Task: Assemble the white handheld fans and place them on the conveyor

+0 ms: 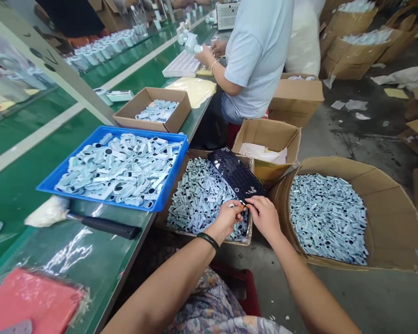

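My left hand [225,220] and my right hand [265,216] meet above a cardboard box, with their fingertips pinching a small orange-marked piece [244,204]. Its exact form is too small to tell. Just below my hands lies a heap of pale blue plastic parts with black round holes [198,199], filling the box [205,233]. A black sheet with a hexagon pattern [235,171] rests on top of the heap, just beyond my fingers. A dark band [208,240] circles my left wrist.
To the left, a blue plastic tray of similar parts [142,131] and a smaller cardboard box [153,109] stand on a green workbench [28,195]. A large cardboard box of parts [327,218] stands to the right. A seated co-worker [254,55] works farther along the bench.
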{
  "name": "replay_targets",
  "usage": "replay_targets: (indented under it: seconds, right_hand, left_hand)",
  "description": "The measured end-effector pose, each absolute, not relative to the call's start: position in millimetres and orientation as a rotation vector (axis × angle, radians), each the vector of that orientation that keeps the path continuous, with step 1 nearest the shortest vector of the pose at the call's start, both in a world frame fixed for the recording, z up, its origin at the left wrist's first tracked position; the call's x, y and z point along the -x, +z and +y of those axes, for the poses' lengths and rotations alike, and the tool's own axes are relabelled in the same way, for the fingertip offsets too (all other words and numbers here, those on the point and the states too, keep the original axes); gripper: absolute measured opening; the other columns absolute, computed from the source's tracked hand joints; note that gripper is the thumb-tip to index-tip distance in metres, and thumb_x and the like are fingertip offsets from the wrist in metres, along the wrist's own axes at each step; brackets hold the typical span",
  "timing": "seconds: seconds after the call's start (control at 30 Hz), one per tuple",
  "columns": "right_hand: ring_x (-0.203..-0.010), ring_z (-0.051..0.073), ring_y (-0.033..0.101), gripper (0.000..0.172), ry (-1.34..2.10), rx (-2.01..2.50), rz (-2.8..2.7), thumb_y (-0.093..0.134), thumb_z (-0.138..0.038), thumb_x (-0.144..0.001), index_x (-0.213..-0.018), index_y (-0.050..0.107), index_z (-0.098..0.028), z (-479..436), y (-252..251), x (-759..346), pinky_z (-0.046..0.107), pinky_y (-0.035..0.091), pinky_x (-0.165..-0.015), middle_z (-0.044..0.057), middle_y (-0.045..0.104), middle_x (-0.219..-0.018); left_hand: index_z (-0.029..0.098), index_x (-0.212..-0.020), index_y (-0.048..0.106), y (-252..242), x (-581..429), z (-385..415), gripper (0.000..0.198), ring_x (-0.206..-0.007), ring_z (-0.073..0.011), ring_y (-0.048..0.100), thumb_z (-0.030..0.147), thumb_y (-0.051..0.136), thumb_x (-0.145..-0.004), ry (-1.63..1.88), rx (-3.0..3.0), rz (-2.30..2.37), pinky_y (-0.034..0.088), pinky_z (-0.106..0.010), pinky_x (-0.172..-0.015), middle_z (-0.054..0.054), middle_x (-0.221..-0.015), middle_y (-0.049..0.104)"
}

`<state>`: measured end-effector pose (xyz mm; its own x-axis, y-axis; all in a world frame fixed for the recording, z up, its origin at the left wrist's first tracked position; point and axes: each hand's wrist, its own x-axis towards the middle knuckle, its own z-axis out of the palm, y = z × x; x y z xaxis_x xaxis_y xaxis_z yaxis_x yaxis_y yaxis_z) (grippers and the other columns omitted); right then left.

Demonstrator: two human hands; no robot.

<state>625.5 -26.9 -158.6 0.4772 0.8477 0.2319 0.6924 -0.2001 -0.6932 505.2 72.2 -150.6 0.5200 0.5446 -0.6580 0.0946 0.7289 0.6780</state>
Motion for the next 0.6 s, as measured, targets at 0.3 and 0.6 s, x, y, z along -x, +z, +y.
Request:
replay_targets:
  seconds: [0.3,0.6]
  right_hand:
    - [-0.102,0.026,0.066,0.025,0.259,2.036,-1.405,0.056,-0.024,-0.099,-0.118,0.072,-0.025,-24,-154,-625,0.04,0.045,-0.09,0.007,0.073,-0.111]
    - [-0.089,0.021,0.071,0.021,0.378,2.064,-1.283,0.062,-0.019,-0.091,-0.111,0.07,-0.021,-17,-152,-626,0.035,0.052,-0.082,0.005,0.073,-0.103]
  left_hand:
    - [0.013,-0.084,0.059,-152,-508,72,0.015,-0.048,-0.0057,0.044,0.018,0.069,-0.094,0.338,-0.727,0.919,0.044,-0.018,-0.05,0.006,-0.067,0.054]
    - [0.013,-0.085,0.06,-152,-499,71,0.014,-0.052,-0.0075,0.051,0.017,0.071,-0.091,0.358,-0.697,0.927,0.051,-0.022,-0.057,0.005,-0.069,0.058]
